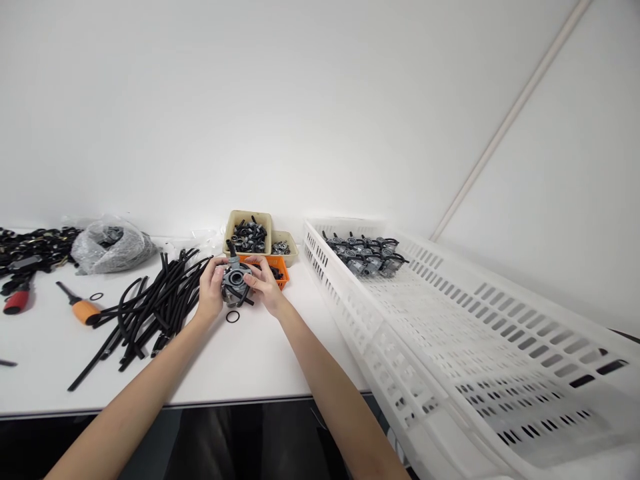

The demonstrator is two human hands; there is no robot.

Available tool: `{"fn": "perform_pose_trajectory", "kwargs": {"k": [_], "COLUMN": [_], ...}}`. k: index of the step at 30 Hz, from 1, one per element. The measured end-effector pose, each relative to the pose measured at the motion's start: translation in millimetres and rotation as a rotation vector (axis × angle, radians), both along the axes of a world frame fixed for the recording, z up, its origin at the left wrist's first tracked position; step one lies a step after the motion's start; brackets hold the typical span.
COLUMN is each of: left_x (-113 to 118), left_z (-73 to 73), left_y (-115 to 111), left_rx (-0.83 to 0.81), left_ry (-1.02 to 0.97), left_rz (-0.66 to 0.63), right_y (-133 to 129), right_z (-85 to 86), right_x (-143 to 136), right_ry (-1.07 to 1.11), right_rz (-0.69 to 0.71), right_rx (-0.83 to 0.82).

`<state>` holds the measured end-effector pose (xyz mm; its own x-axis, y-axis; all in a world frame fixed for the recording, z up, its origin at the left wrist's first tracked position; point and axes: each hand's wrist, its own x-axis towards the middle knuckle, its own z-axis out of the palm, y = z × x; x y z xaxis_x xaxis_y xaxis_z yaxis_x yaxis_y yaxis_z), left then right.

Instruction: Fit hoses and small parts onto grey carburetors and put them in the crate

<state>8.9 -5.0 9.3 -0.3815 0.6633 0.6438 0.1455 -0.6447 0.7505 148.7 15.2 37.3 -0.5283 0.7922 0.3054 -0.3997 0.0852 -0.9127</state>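
Observation:
Both hands hold a grey metal carburetor-like part [236,279] just above the white table. My left hand [212,288] grips its left side, and my right hand [265,285] has its fingers round the right side, thumb on the front near the round opening. A black tube end sticks up from the top of the part, and another short black tube shows at its lower right. Below the part, a black rubber ring [233,317] lies on the table. Directly behind my hands is an orange basket [285,273] with small dark pieces, partly hidden.
Black hoses [155,307], an orange-handled tool [85,311] and a red-handled tool [17,301] lie left, near a plastic bag [113,247]. Beige bins [267,223] of fittings stand behind. A long white crate [345,303] at right holds several similar metal parts [370,257].

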Motion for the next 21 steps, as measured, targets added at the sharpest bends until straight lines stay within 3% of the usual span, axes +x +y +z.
{"fn": "perform_pose_trajectory", "kwargs": {"k": [21], "left_x": [-1.6], "left_z": [-1.3], "left_y": [3.7], "left_rx": [-0.041], "left_ry": [-0.042], "left_rz": [-0.052], "right_y": [-2.3], "right_z": [0.6], "right_x": [-1.4], "right_ry": [0.016], "right_rz": [-0.034], "right_rx": [-0.054]}}
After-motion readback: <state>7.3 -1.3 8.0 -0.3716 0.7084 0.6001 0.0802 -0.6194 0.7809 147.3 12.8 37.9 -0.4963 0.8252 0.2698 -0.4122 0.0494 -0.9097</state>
